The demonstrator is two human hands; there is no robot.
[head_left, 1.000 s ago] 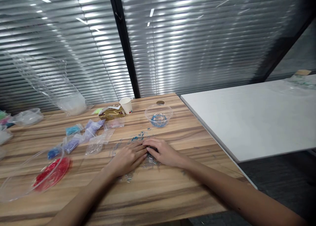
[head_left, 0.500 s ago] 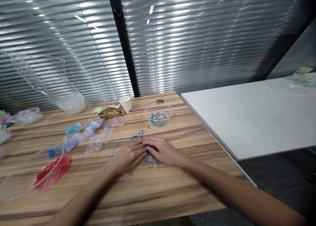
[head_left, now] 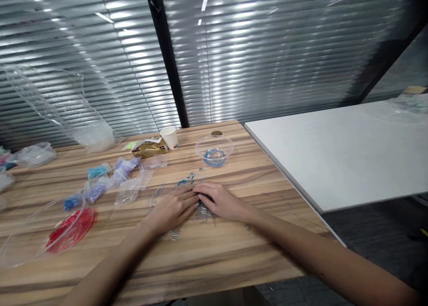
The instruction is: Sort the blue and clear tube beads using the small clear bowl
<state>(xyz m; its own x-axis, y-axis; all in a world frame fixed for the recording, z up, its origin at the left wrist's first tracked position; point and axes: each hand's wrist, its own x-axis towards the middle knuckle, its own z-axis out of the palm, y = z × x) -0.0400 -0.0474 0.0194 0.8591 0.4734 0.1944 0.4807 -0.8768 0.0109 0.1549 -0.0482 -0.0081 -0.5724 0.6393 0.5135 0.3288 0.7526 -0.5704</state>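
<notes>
My left hand (head_left: 173,208) lies palm down over a scatter of small pieces, its fingers stretched out side by side. From the right, my right hand (head_left: 221,201) meets it, fingertips touching the left fingers and the thumb apart below. Short clear tube-like pieces (head_left: 202,212) show under and in front of the hands. Beyond the fingers are small blue pieces (head_left: 187,178) of similar shape. What lies beneath the palms is hidden. Behind the hands stands a clear round bowl (head_left: 214,151) with blue pieces in its bottom.
To the left lie purple packets (head_left: 123,171), a blue packet (head_left: 98,170) and a clear bag (head_left: 133,186). A large clear container (head_left: 20,226) with red contents (head_left: 68,229) stands nearer. A paper cup (head_left: 170,138) and gold packet (head_left: 150,147) are behind. A white table (head_left: 361,150) adjoins right.
The view has shifted slightly, so the table sits a little higher in the picture. Both hands keep nearly the same place over the small pieces.
</notes>
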